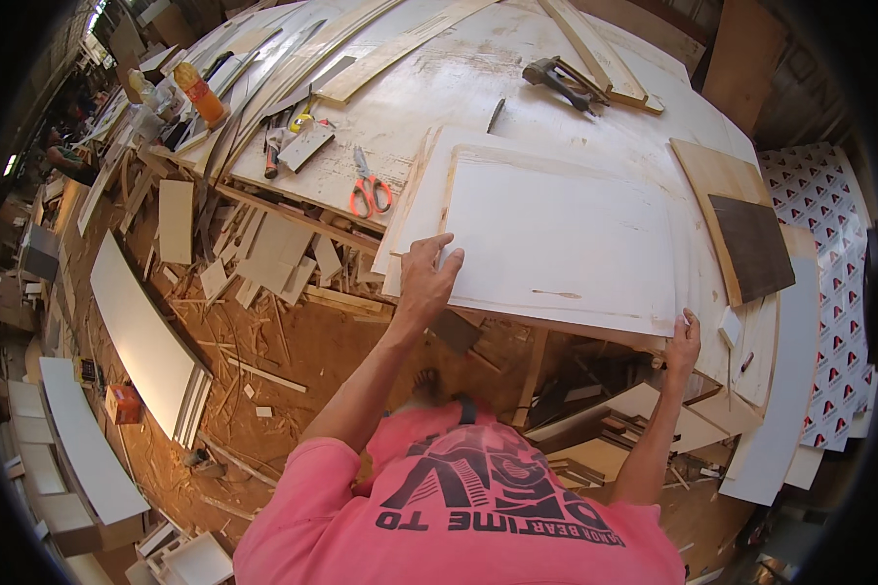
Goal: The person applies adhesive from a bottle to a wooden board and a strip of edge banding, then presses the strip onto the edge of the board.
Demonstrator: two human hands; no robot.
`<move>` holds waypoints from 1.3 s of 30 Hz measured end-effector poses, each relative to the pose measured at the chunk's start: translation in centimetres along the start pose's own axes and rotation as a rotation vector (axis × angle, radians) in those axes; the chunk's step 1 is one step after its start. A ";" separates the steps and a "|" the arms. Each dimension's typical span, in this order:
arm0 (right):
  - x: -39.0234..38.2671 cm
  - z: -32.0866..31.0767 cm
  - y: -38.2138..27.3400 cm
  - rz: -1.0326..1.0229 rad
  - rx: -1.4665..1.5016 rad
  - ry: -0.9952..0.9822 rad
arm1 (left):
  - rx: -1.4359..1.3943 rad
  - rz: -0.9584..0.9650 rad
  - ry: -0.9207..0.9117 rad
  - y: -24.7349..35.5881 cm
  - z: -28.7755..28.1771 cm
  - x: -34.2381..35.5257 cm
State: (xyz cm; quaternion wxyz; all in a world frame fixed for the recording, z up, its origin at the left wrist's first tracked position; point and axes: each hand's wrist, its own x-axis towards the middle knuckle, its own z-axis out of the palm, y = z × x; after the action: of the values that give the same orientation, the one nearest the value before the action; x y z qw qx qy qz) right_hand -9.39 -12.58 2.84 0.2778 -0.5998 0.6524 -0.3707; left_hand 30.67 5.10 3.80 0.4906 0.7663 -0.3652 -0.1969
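Note:
A large white board (556, 234) lies flat on top of other sheets at the near edge of the workbench (478, 78). My left hand (427, 278) rests on the board's left near corner, fingers spread over its edge. At the right near corner my right hand (684, 341) grips the board's edge. Both my forearms reach up from the pink shirt at the bottom of the picture.
Orange-handled scissors (370, 191) lie left of the board. A dark staple gun (554, 80) sits at the back, and a brown wood panel (741, 229) at the right. An orange bottle (199, 94) stands far left. Offcuts and white planks (146, 341) litter the sawdust floor.

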 end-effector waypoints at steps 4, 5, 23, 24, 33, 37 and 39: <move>0.3 -0.4 0.5 -0.072 -0.013 -0.044 | 0.006 -0.004 -0.001 -0.3 0.5 2.1; 0.7 -0.5 1.2 -0.127 -0.027 -0.054 | -0.005 -0.012 -0.007 -0.4 0.6 2.3; -5.5 -1.3 3.3 0.422 0.856 -0.164 | -0.095 -0.157 0.061 -3.2 -2.1 2.1; -5.3 -1.6 3.7 0.442 0.873 -0.182 | -0.146 -0.183 0.046 -3.2 -2.2 2.2; -4.7 -2.7 2.9 0.430 1.081 -0.209 | -0.386 -0.602 -0.517 -0.1 -4.1 3.5; -6.2 -2.5 0.4 0.395 1.055 -0.206 | -0.729 -0.561 -0.460 0.1 -5.8 3.4; -7.0 -1.3 -1.2 0.369 1.070 -0.237 | -0.778 -0.485 -0.434 -2.6 -7.5 4.1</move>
State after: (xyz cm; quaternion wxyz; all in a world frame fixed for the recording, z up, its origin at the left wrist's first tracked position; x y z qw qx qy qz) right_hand -8.85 -5.51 3.96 0.6737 -0.2896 0.4325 -0.5246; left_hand 39.23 7.24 4.98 0.5926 0.5309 -0.1698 -0.5815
